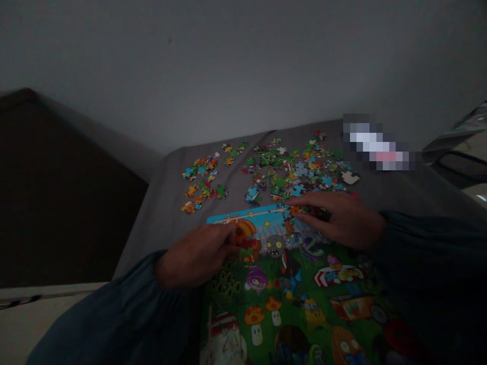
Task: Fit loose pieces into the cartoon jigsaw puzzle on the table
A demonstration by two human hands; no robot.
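Observation:
A cartoon picture board (266, 299) with a blue upper edge lies in front of me, printed with mushrooms, a grey zombie figure and other characters on green. My left hand (200, 253) is over its left side, thumb and fingers closed on what looks like a small green and orange puzzle piece (246, 254). Over the upper right part of the board, my right hand (338, 215) pinches an orange puzzle piece (294, 209) between thumb and fingertips. Loose puzzle pieces (279, 180) are spread just beyond the board.
A smaller group of puzzle pieces (200, 167) lies at the left on the grey cloth (163, 203). One piece (350, 177) shows its pale back. A blurred-out object (376, 144) rests at the far right. Behind the surface stands a plain wall (228, 66).

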